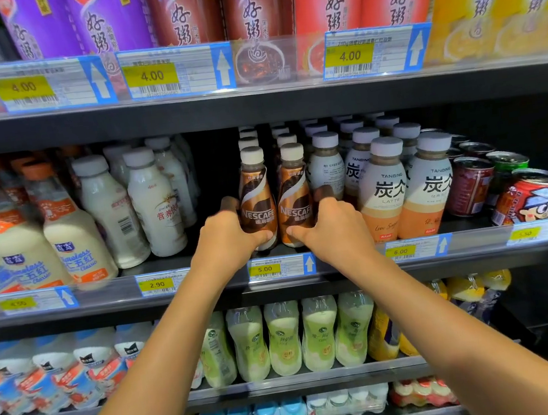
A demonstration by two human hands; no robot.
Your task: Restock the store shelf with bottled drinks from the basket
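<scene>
Left grip (228,237) and right grip (333,227) hold Nescafe bottles (292,187) — Tanbing lattes (382,190) just beside.

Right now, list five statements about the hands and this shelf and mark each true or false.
1. The left hand grips a Nescafe bottle. True.
2. The right hand is empty. False: it grips the other Nescafe bottle.
3. The tag below them reads 5.00. True.
4. The Tanbing bottles stand left of the Nescafe. False: they stand to its right.
5. Cans sit at the right end of the shelf. True.
</scene>
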